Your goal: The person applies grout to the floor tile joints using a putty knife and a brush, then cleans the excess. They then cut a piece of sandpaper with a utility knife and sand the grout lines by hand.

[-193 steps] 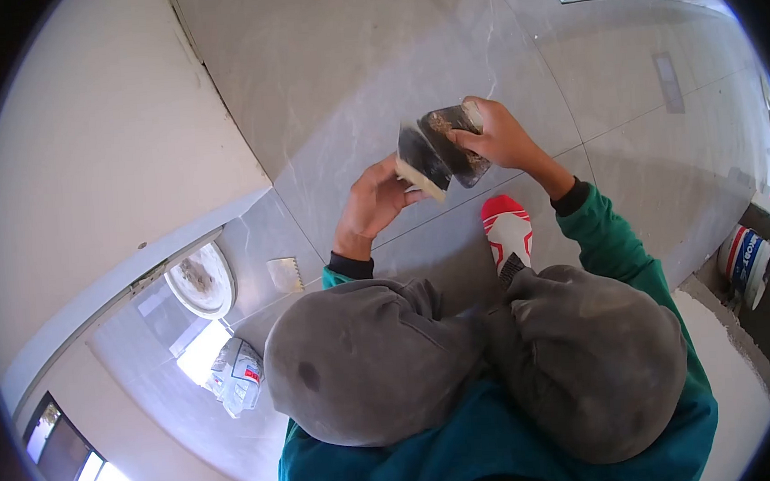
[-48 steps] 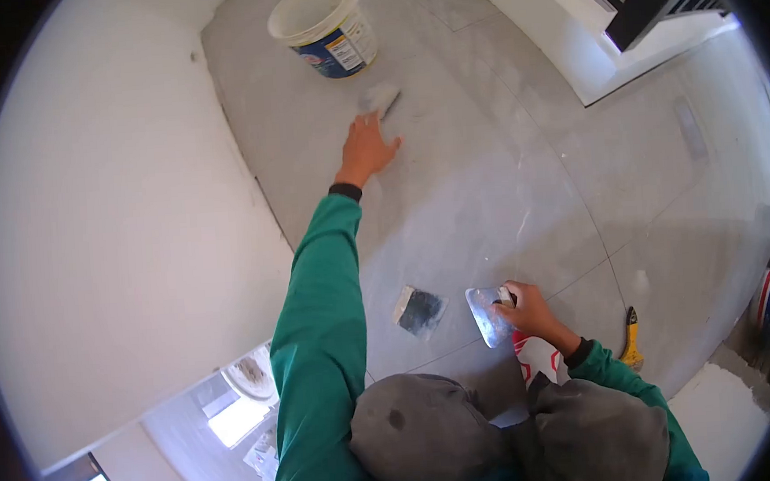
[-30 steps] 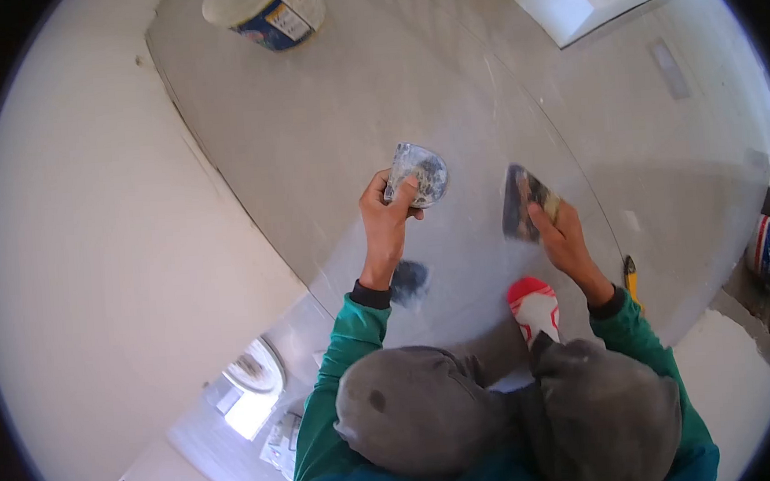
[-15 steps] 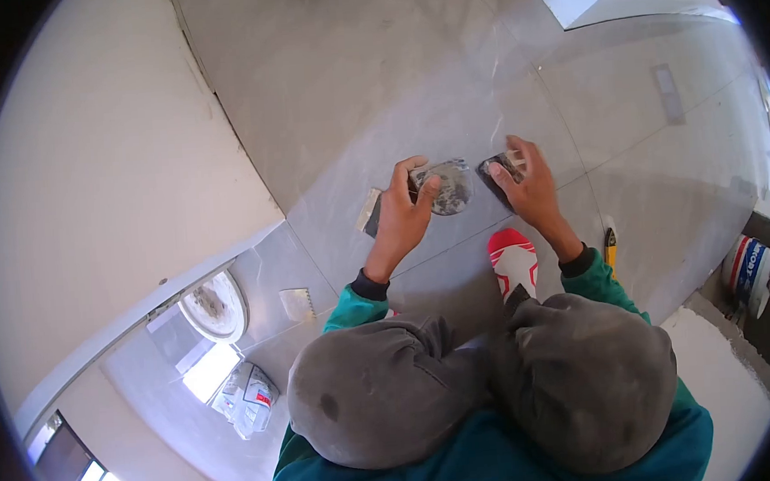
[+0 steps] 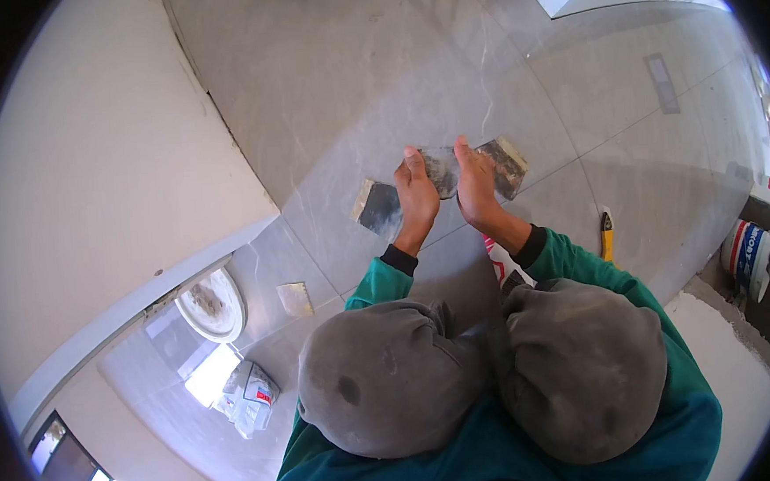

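Note:
My left hand (image 5: 418, 194) and my right hand (image 5: 477, 182) are close together on either side of a mottled grey-and-black round piece (image 5: 439, 172). Both thumbs point up and away from me, and the palms press on its sides; most fingers are hidden. A dark flat scraper with a pale edge (image 5: 378, 207) lies beside my left hand. Another dark, stained scraper with a pale edge (image 5: 506, 166) is just right of my right hand, partly behind it.
On the tiled floor are a yellow-handled tool (image 5: 607, 237), a small pale plate (image 5: 295, 300), an oval basin (image 5: 213, 306) and a plastic-wrapped bucket (image 5: 251, 391). A white-and-blue bucket (image 5: 749, 258) stands at the right. A pale wall panel (image 5: 124, 151) borders the left.
My right hand has let go of its dark scraper and moved left to the round piece. My left hand has turned thumb-up, and more of the left scraper shows.

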A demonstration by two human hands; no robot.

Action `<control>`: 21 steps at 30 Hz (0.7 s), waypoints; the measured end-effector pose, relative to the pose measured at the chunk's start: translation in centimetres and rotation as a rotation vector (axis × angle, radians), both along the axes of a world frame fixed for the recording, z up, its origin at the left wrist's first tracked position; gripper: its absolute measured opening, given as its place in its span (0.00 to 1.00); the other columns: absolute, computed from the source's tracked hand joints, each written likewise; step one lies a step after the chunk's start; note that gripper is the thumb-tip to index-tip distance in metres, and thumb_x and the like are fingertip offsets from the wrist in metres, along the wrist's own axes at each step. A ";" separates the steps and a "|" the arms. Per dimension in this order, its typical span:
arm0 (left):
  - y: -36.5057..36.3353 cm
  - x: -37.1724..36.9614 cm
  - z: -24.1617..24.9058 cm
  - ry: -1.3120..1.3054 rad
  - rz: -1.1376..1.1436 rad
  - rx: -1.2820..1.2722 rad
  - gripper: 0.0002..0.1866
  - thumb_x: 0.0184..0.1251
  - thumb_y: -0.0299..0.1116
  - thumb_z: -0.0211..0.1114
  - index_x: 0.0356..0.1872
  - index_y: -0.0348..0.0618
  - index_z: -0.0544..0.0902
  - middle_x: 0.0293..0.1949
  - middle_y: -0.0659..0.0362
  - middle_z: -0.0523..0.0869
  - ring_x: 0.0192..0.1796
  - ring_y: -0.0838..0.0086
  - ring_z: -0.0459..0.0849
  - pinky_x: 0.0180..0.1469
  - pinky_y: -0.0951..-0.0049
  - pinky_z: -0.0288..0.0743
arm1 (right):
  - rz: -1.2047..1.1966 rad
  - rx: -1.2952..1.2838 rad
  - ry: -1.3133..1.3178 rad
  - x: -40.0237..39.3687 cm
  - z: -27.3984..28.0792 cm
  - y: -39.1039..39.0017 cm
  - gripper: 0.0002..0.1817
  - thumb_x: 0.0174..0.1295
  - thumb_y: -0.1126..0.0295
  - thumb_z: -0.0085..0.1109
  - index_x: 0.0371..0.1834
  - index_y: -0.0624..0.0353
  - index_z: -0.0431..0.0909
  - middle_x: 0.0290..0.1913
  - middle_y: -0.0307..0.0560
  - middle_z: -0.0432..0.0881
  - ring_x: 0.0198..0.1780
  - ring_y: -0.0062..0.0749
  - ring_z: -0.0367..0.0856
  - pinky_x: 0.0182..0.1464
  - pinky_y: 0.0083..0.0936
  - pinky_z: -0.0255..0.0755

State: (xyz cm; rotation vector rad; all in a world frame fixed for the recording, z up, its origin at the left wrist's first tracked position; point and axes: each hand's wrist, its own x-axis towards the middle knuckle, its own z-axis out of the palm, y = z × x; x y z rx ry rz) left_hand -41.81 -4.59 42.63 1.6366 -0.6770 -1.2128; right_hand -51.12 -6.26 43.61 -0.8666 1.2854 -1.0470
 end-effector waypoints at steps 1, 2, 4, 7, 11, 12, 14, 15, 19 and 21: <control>0.0 0.0 -0.3 0.002 -0.002 0.001 0.25 0.73 0.48 0.39 0.30 0.33 0.71 0.27 0.50 0.75 0.28 0.69 0.69 0.32 0.68 0.65 | -0.002 0.001 0.002 0.0 -1.3 0.1 0.21 0.70 0.57 0.38 0.26 0.61 0.69 0.25 0.37 0.70 0.26 0.21 0.63 0.30 0.23 0.61; 0.1 0.1 -0.7 0.071 0.016 0.046 0.25 0.73 0.48 0.40 0.31 0.33 0.71 0.27 0.51 0.76 0.29 0.69 0.69 0.33 0.68 0.66 | -0.027 0.081 -0.133 0.0 -2.6 0.2 0.22 0.70 0.55 0.39 0.24 0.61 0.69 0.24 0.36 0.68 0.27 0.21 0.62 0.30 0.23 0.61; 0.1 0.1 -0.2 0.139 0.033 0.089 0.25 0.73 0.48 0.40 0.32 0.33 0.71 0.28 0.51 0.76 0.30 0.70 0.69 0.34 0.68 0.66 | -0.055 0.158 -0.269 -0.1 -2.2 0.1 0.24 0.70 0.53 0.39 0.23 0.61 0.68 0.23 0.36 0.66 0.27 0.20 0.60 0.31 0.24 0.61; 0.6 -0.3 0.8 -0.271 -0.136 -0.072 0.24 0.73 0.48 0.40 0.36 0.32 0.72 0.30 0.51 0.77 0.32 0.70 0.73 0.37 0.67 0.68 | 0.067 0.062 0.132 -1.2 -1.1 -0.3 0.20 0.68 0.57 0.44 0.27 0.63 0.71 0.24 0.38 0.71 0.29 0.20 0.65 0.34 0.23 0.64; 0.9 -0.9 2.1 -0.073 -0.215 -0.227 0.23 0.72 0.46 0.42 0.38 0.31 0.71 0.33 0.45 0.77 0.35 0.63 0.77 0.38 0.64 0.69 | 0.005 -0.275 0.463 -1.6 1.1 -0.6 0.13 0.62 0.63 0.54 0.34 0.65 0.73 0.29 0.49 0.78 0.32 0.31 0.76 0.38 0.25 0.69; 1.1 -0.9 2.3 -0.025 -0.213 -0.192 0.22 0.72 0.45 0.43 0.38 0.31 0.71 0.33 0.44 0.77 0.35 0.61 0.78 0.37 0.63 0.69 | 0.081 -0.382 0.618 -1.6 1.8 -0.3 0.12 0.60 0.66 0.56 0.37 0.66 0.73 0.31 0.53 0.79 0.34 0.36 0.79 0.38 0.27 0.70; 1.3 -0.9 2.0 -0.071 -0.207 -0.176 0.21 0.72 0.44 0.43 0.38 0.32 0.71 0.32 0.43 0.77 0.34 0.58 0.77 0.37 0.63 0.69 | 0.114 -0.403 0.588 -1.8 1.6 -0.6 0.12 0.60 0.65 0.55 0.36 0.66 0.74 0.30 0.55 0.79 0.33 0.39 0.79 0.37 0.28 0.70; 1.4 -0.9 2.0 -0.121 -0.201 -0.159 0.20 0.72 0.43 0.43 0.38 0.32 0.72 0.32 0.42 0.77 0.33 0.55 0.77 0.36 0.62 0.69 | 0.148 -0.425 0.555 -1.9 1.5 -0.7 0.12 0.60 0.65 0.55 0.35 0.66 0.74 0.30 0.56 0.79 0.32 0.41 0.79 0.36 0.29 0.70; 1.7 -1.4 2.5 -0.315 -0.233 -0.178 0.19 0.73 0.42 0.42 0.38 0.32 0.72 0.29 0.43 0.77 0.31 0.51 0.77 0.34 0.61 0.69 | 0.095 -0.303 0.441 -2.0 0.7 -1.2 0.12 0.60 0.65 0.56 0.31 0.67 0.75 0.26 0.55 0.79 0.29 0.40 0.79 0.35 0.29 0.70; 1.5 -2.0 2.6 -0.505 -0.224 -0.454 0.19 0.73 0.42 0.42 0.35 0.33 0.72 0.27 0.42 0.76 0.30 0.48 0.76 0.33 0.60 0.68 | 0.128 0.051 0.453 -2.8 -0.4 -2.0 0.13 0.59 0.66 0.57 0.28 0.67 0.75 0.22 0.53 0.78 0.27 0.37 0.79 0.33 0.30 0.70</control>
